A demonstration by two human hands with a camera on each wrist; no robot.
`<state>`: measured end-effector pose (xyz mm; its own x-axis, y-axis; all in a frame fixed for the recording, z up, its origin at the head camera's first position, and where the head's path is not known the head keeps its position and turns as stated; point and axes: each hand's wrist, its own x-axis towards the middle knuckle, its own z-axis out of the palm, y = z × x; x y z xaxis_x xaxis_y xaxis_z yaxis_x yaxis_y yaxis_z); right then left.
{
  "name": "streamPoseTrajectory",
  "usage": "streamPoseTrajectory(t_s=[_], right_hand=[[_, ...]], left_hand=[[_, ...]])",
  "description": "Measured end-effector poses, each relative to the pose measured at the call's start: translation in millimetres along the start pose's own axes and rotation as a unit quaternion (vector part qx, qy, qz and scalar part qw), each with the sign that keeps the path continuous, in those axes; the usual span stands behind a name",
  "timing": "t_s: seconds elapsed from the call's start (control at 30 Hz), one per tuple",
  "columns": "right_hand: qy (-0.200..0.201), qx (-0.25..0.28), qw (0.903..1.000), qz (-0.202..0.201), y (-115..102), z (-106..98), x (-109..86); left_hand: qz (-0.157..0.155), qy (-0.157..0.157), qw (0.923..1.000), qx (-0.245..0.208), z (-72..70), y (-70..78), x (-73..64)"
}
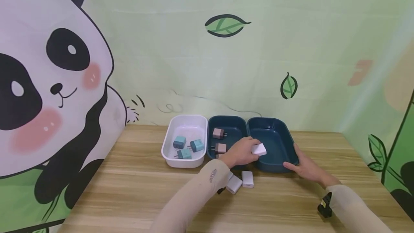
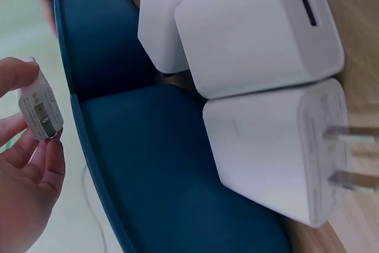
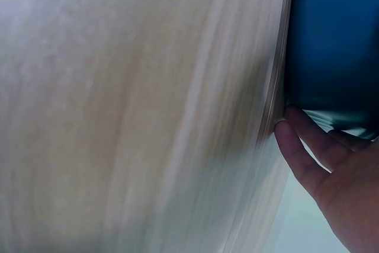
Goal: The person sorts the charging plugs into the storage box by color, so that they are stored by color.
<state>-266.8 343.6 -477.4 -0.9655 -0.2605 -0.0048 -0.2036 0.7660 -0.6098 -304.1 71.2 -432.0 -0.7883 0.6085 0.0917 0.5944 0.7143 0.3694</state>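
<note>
Left grip (image 1: 242, 151) pinches boxy white charger (image 1: 259, 149) | right grip (image 1: 305, 164) touches rounded tray (image 1: 273, 167)

Wears long beige sleeves (image 1: 184, 204). Shows small grey marking (image 1: 212, 176) near left cuff's (image 1: 223, 172) edge. Carries black unit (image 1: 324, 209), marked yellow, by right cuff's (image 1: 334, 192) edge; black piece (image 1: 221, 190) below left cuff.

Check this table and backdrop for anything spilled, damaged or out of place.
Nothing looks spilled or damaged among the chargers and trays. The one oddity is a thin, straggling line across the backdrop behind them: it doesn't match the boldly outlined leaves, and I can't tell whether it's a cord or a mark.
</note>
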Motion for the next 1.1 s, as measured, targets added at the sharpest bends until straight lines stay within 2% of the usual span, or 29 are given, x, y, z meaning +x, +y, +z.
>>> streamPoseTrajectory(t_s=[0.43, 0.83, 1.1], right_hand=[[0.001, -0.002, 1.0000, 0.004, 2.1, -0.2, 0.5], [-0.005, 0.015, 0.9998, 0.008, 2.1, -2.7, -2.0], [-0.018, 0.014, 0.9995, 0.023, 4.3, -5.3, 0.1]], left_hand=[[-0.006, 0.002, 0.9997, -0.022, 11.0, 4.1, 9.8], [-0.006, -0.007, 0.9996, -0.025, 14.1, 16.6, 13.1], [-0.008, -0.002, 0.9996, -0.026, 19.7, 14.5, 14.4]])
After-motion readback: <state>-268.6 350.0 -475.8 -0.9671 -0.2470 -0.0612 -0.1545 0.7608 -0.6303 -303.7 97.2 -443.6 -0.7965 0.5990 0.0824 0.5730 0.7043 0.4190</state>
